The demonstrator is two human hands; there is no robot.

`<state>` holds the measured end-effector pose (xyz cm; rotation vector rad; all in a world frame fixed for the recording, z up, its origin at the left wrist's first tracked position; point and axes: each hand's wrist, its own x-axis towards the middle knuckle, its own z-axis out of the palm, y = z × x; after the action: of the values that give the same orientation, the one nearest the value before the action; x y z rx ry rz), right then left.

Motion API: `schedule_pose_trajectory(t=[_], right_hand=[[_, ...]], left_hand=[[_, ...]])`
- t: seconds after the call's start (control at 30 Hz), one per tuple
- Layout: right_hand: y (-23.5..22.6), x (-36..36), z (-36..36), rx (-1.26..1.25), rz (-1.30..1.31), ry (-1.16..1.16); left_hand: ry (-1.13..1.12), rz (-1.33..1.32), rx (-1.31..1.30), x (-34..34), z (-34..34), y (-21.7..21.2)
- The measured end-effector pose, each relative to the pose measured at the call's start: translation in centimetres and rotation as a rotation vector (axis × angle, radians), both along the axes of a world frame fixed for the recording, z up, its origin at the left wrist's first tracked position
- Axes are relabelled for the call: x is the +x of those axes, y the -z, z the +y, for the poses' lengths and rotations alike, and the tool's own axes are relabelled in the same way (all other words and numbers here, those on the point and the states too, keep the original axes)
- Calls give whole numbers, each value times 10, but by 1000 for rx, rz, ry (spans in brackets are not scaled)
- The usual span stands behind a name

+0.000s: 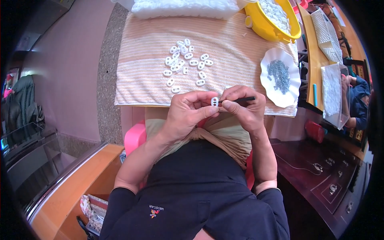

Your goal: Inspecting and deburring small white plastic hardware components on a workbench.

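Note:
Between the thumb and fingers of my left hand (188, 110) is a small white oval plastic piece with two dark holes (215, 101). My right hand (243, 107) pinches a thin black stick-like tool (246, 99), its inner end close to the white piece. Whether the tool's tip touches the piece is too small to tell. Both hands meet just past the near edge of the towel-covered table (144, 80). Beyond them lies a loose group of similar white two-hole pieces (183, 51), scattered on the striped towel.
At the right, a white wavy-rimmed dish (294, 66) holds many small grey-blue parts (279, 76). A yellow basin (294, 30) of white pieces stands far right, and a clear tub of white items (184, 9) at the far edge. Another person (360, 100) sits at right.

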<state>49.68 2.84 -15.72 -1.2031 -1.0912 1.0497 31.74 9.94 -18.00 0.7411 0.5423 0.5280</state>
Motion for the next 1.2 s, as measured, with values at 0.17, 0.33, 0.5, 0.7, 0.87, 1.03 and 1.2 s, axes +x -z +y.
schedule_pose_trajectory(t=[0.17, 0.33, 0.5, 0.7, 0.87, 1.03, 1.2], right_hand=[[3, -3, 1, -16, 22, 22], [2, 1, 2, -17, 40, 2], [1, 6, 0, -17, -3, -44], [4, 5, 0, -19, 47, -43], [5, 6, 1, -11, 81, -65], [6, 2, -1, -20, 86, -15], [7, -6, -1, 11, 102, 54]], left_hand=[[1, 24, 6, -1, 1, 0], [5, 12, 15, -1, 0, 3], [27, 15, 21, 0, -1, 3], [13, -19, 0, 0, -1, 2], [9, -7, 9, -2, 0, 1], [5, -4, 40, 0, -2, 3], [-26, 8, 47, 0, -4, 3]])
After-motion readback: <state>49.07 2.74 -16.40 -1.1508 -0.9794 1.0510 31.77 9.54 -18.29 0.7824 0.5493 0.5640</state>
